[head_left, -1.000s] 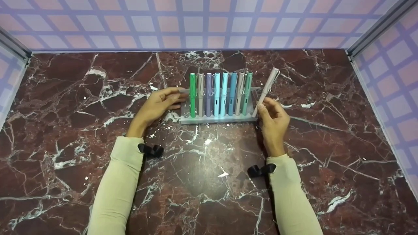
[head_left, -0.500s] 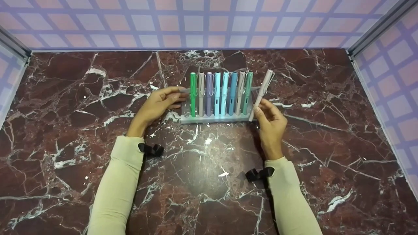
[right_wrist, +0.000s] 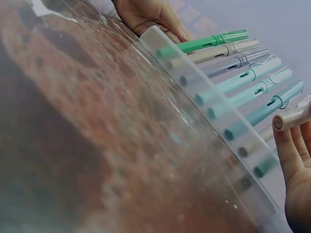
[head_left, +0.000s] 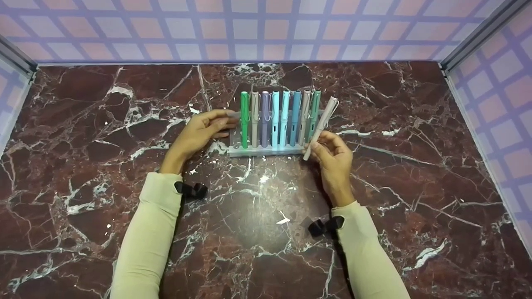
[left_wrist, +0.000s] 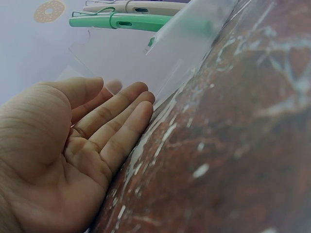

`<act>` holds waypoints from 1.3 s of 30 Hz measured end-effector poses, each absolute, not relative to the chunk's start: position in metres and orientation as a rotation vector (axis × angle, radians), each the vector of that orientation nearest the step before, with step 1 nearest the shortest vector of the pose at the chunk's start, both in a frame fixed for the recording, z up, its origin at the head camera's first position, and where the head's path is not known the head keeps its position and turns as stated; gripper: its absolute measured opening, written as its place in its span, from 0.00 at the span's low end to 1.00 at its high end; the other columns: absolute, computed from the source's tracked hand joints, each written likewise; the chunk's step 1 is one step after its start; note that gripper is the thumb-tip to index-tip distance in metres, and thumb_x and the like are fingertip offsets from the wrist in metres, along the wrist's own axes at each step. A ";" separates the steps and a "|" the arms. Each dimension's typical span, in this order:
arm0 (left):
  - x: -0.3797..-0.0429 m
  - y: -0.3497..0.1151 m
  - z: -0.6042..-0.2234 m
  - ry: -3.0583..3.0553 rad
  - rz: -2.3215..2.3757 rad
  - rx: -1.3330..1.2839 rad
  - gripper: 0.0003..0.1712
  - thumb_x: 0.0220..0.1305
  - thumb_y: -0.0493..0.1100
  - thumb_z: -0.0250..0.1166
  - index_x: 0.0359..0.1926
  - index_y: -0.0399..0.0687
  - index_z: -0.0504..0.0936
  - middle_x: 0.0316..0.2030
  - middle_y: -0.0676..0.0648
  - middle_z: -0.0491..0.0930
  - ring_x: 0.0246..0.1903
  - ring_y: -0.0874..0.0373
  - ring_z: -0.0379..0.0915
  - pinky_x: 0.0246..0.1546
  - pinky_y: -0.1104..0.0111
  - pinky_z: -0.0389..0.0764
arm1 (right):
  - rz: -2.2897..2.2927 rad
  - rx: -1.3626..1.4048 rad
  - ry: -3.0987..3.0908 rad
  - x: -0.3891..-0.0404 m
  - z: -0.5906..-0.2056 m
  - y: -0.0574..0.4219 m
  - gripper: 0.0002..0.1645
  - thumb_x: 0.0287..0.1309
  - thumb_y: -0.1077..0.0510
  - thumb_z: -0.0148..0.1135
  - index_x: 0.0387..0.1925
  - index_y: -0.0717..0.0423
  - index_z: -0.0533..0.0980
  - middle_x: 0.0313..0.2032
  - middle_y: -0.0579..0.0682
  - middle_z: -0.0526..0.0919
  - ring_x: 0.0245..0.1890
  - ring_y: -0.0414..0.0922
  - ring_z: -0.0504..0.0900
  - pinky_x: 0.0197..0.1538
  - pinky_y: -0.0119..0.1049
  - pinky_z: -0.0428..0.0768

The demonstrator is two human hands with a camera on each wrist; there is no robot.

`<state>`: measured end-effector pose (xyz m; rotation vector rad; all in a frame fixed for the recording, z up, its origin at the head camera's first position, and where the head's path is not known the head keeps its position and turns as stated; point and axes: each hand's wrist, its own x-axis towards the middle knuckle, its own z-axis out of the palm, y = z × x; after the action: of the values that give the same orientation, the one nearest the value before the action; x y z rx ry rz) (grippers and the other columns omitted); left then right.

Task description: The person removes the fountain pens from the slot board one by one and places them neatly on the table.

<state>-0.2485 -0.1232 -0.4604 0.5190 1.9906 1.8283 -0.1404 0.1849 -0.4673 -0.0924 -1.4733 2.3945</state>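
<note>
Beige pen [head_left: 322, 124] pinched in the right hand [head_left: 336, 164], the relaxed left hand [head_left: 198, 132] seemingly steadies the clear rack [head_left: 262, 153] at its left end.

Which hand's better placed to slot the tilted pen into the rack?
Right, most likely. The right hand pinches the tilted pale pen by the rack's right end. The left hand is at the opposite end, beside the bright green pen, holding no pen.
</note>
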 end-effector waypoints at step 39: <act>-0.247 -0.123 -0.458 1.991 1.836 0.512 0.20 0.77 0.40 0.52 0.66 0.38 0.73 0.63 0.35 0.75 0.62 0.44 0.75 0.61 0.61 0.81 | 2.381 0.066 -2.027 -0.106 -0.469 0.149 0.06 0.57 0.73 0.56 0.28 0.63 0.74 0.14 0.49 0.75 0.09 0.37 0.66 0.09 0.25 0.63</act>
<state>-0.2470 -0.1229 -0.4584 0.5118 1.9906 1.8357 -0.1055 0.1488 -0.4690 0.0660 -2.0265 2.3809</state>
